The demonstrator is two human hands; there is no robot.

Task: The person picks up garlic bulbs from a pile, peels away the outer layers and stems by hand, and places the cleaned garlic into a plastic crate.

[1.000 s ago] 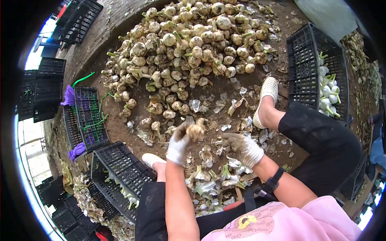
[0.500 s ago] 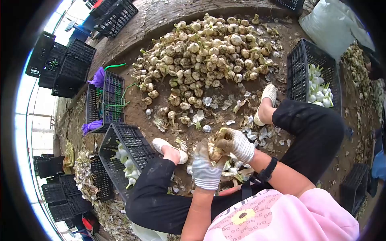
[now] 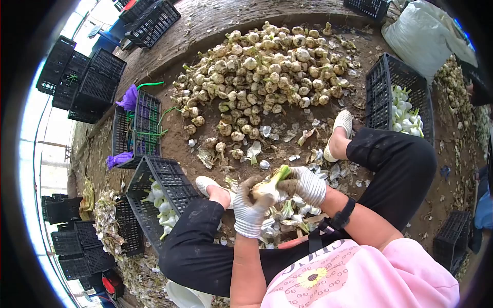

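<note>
At the centre of the frame, slightly low, a garlic bulb (image 3: 263, 190) is gripped by the left hand (image 3: 249, 211) and held at its stem side by the right hand (image 3: 306, 186). Since half a second earlier, a green stem (image 3: 280, 173) and whiter layers have been exposed, suggesting partly stripped skin; the left side appears tan.
</note>
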